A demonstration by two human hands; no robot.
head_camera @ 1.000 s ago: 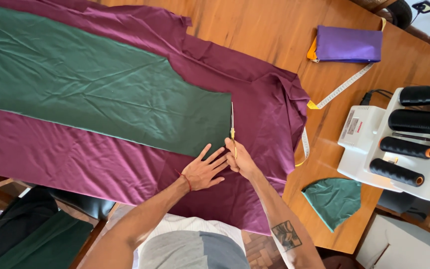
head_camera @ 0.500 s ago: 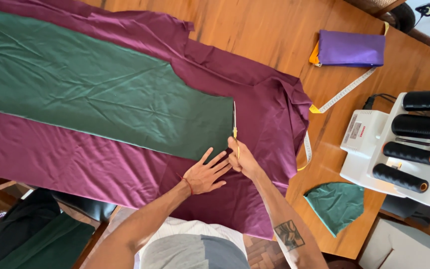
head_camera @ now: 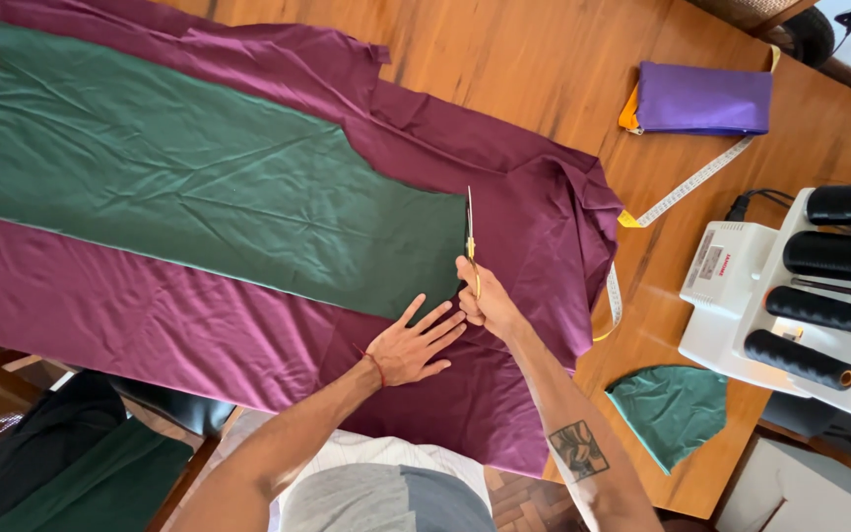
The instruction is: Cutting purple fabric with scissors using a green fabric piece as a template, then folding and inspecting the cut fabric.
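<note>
Maroon fabric (head_camera: 248,315) covers wooden table (head_camera: 504,69).

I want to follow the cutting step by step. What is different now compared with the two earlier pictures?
Very little changed. The right hand still holds the scissors at the end edge of the green cloth, with no clear advance along it; the small shifts in the picture seem to come mostly from the camera. The left hand stays flat, pressing the cloth down. The maroon cloth, tape measure and sewing machine did not move.
</note>
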